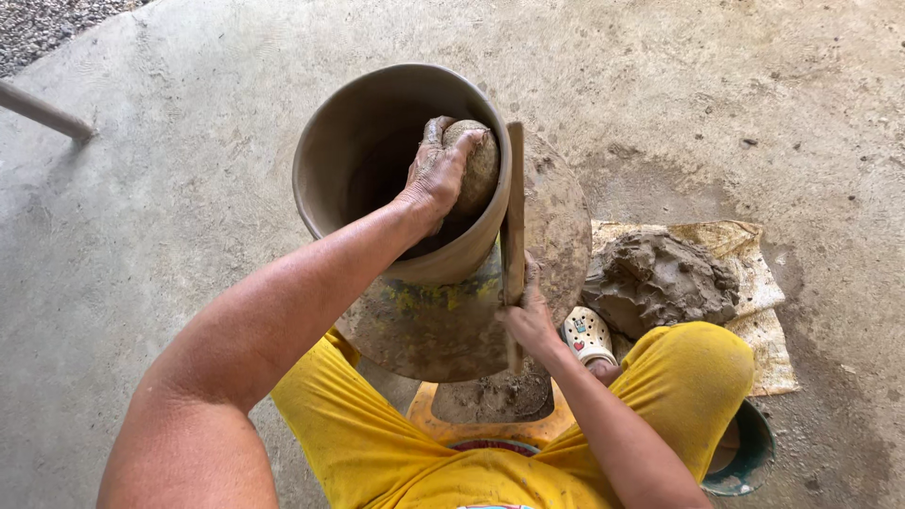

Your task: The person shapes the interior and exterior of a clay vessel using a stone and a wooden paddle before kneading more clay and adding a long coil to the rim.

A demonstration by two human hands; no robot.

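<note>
Nearest the camera, right hand [530,316] has its fingers clamped on a flat wooden paddle [514,236] laid against the outer wall of the clay pot [377,113]. Left hand [436,174], inside the pot, wraps a rounded stone [478,165]. Pot stands on a smeared round board [443,330]; walls look wet, soft, easily dented, so better supported low near the base. Beyond: clay lump [660,278] on cloth, bare concrete floor [170,188], gravel.

Bare grey concrete floor [189,188], mud-stained and scuffed; gravel patch [47,24] at top left corner; even, soft daylight, no hard shadows.
</note>
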